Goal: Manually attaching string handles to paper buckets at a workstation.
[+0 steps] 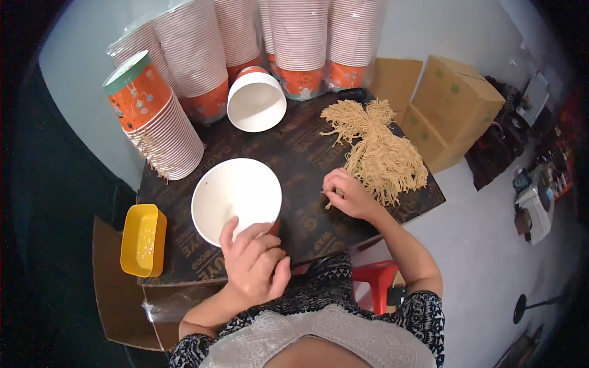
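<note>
A white-lined paper bucket [211, 196] stands on the dark table with its wide mouth up and a small hole near its left rim. My left hand [251, 260] is at the bucket's near rim, its fingers bent and seeming to hold it; one finger reaches over the mouth. Part of the orange outer wall shows beside the fingers. On the right, my right hand [346, 193] is closed in a pinch at the near left edge of a pile of tan cords [389, 159]. A cord end seems to show below its fingertips.
A nested stack of orange paper buckets with cords [169, 138] leans at the left. Behind stand plastic-wrapped bucket stacks [300, 37] and a bucket on its side [257, 107]. A yellow tray [161, 245] holds small pieces. Cardboard boxes [457, 101] stand beyond the table's right edge.
</note>
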Demonstrator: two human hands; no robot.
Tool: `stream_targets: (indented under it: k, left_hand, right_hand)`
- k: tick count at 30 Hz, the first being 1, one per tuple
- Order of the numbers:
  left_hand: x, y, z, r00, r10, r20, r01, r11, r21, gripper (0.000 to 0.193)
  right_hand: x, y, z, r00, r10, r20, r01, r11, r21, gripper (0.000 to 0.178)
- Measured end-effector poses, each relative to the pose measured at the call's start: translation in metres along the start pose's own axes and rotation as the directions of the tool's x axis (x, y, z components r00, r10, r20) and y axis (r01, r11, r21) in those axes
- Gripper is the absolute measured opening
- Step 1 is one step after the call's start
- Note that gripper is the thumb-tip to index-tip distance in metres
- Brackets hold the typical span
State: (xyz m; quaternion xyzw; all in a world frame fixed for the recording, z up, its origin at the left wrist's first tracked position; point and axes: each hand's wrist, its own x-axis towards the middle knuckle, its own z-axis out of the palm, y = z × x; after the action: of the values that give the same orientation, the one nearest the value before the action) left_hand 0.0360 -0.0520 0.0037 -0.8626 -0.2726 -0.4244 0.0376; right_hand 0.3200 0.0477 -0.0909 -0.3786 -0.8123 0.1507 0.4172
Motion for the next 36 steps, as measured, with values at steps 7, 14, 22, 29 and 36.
stream_targets:
  k: [7, 14, 22, 29, 36]
  left_hand:
    - [0.009, -0.021, 0.015, 0.987, -0.158, -0.008, 0.155, 0.955, 0.252, 0.013]
    - [0.028, -0.016, 0.05, 0.998, -0.05, -0.049, 0.049, 0.999, -0.016, 0.025]
    - [0.042, -0.034, 0.118, 0.992, -0.127, 0.027, 0.129, 0.985, -0.112, 0.024]
    - [0.037, -0.037, 0.113, 0.992, -0.115, -0.049, 0.11, 0.99, -0.083, 0.013]
    - [0.01, -0.029, 0.07, 0.979, -0.152, -0.137, 0.155, 0.988, 0.009, 0.017]
  right_hand:
    - [-0.007, -0.017, -0.002, 0.987, 0.146, -0.071, -0.141, 0.987, 0.079, 0.006]
    - [-0.008, -0.032, 0.001, 0.986, 0.154, -0.062, -0.14, 0.971, 0.193, 0.005]
    - [-0.01, -0.032, 0.005, 0.99, 0.06, -0.129, -0.051, 0.996, 0.071, 0.009]
    - [-0.01, -0.034, -0.002, 0.998, 0.035, -0.053, -0.041, 0.993, -0.113, 0.016]
    - [-0.024, 0.0, 0.013, 0.978, 0.143, -0.151, -0.17, 0.968, -0.185, 0.041]
